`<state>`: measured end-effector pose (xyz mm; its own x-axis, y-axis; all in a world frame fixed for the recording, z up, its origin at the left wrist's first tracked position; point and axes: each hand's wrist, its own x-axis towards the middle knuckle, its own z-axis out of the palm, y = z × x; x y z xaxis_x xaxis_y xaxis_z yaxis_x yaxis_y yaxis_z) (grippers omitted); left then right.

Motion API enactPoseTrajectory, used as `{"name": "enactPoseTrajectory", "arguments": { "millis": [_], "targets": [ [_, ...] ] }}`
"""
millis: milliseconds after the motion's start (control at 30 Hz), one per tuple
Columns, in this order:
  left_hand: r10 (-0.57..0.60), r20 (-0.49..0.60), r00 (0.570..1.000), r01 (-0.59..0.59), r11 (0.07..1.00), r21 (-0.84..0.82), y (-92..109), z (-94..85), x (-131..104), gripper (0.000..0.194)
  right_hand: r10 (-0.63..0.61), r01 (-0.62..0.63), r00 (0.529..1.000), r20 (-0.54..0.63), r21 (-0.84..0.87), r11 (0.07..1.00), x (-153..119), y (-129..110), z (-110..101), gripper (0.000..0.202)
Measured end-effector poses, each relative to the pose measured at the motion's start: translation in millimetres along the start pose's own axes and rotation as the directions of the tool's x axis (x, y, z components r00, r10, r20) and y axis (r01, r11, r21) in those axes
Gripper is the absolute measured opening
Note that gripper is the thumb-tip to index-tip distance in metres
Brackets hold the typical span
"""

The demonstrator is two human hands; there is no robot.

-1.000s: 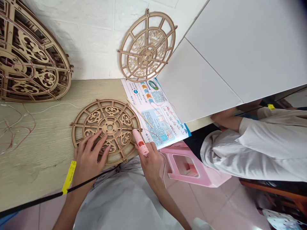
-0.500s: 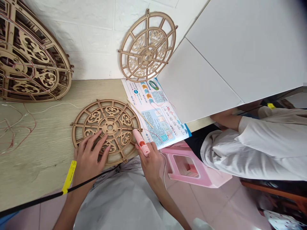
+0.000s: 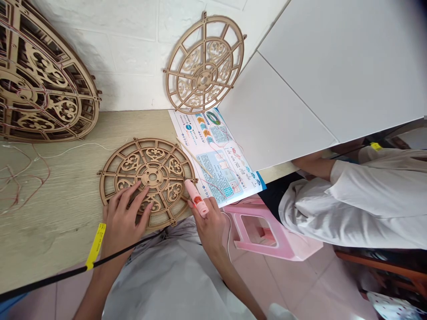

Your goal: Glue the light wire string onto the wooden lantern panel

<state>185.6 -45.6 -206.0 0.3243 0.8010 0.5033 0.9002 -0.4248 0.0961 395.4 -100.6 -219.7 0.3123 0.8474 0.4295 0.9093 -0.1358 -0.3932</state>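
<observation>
Wooden wheel [image 3: 160, 176], one, under left hand [image 3: 125, 213], fingers spread; right hand [image 3: 211, 226] gripping one pink tool [image 3: 196, 198]; second wheel [image 3: 204, 73] against wall [image 3: 133, 53].

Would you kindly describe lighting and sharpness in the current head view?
Head view: bright, diffuse light; soft shadow on the wall beside stacked discs; dark upper-right corner; wooden disc under the left hand fairly sharp; tiny text illegible on printed sheet.

We see a white, brick-patterned wall [image 3: 133, 44] at eleven o'clock and a smooth white panel with thin grey seams [image 3: 316, 80] at two. A pale, wood-grained tabletop [image 3: 66, 178] stretches toward nine; we find a pink plastic stool [image 3: 290, 245] at four, pinkish floor tiles [image 3: 283, 284] at five.
</observation>
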Motion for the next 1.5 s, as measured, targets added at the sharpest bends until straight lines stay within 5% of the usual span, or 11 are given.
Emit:
{"name": "enactPoseTrajectory", "arguments": {
  "millis": [633, 933, 1100, 1233, 1367, 1500],
  "targets": [
    [-0.007, 0.008, 1.0, 0.007, 1.0, -0.006, 0.0, 2.4, -2.2, 0.035, -0.019, 0.021, 0.999, 0.043, -0.043, 0.999, 2.9, 0.9, -10.1, 0.056],
    [-0.012, -0.012, 1.0, 0.012, 1.0, -0.008, -0.2, 1.1, -3.1, 0.035, 0.152, -0.184, 0.958, 0.243, 0.113, 0.977, 4.6, 7.9, -17.5, 0.065],
    [-0.014, 0.0, 1.0, 0.014, 1.0, -0.013, -0.8, 1.7, -3.8, 0.035, 0.264, -0.457, 0.838, 0.477, 0.35, 0.818, 0.3, 17.0, -31.6, 0.053],
    [-0.01, 0.011, 1.0, 0.01, 1.0, -0.011, -2.5, 2.5, -5.6, 0.036, 0.323, -0.602, 0.766, 0.556, 0.447, 0.662, -7.7, 34.2, -47.6, 0.054],
    [0.011, -0.017, 1.0, -0.011, 1.0, -0.021, -4.2, 3.6, -6.3, 0.037, 0.283, -0.694, 0.692, 0.664, 0.503, 0.516, -11.0, 55.6, -62.7, 0.05],
    [0.016, -0.024, 1.0, -0.017, 1.0, -0.02, -5.5, 4.3, -6.5, 0.038, 0.196, -0.719, 0.679, 0.708, 0.586, 0.373, -8.0, 68.2, -75.6, 0.051]
  ]
}}
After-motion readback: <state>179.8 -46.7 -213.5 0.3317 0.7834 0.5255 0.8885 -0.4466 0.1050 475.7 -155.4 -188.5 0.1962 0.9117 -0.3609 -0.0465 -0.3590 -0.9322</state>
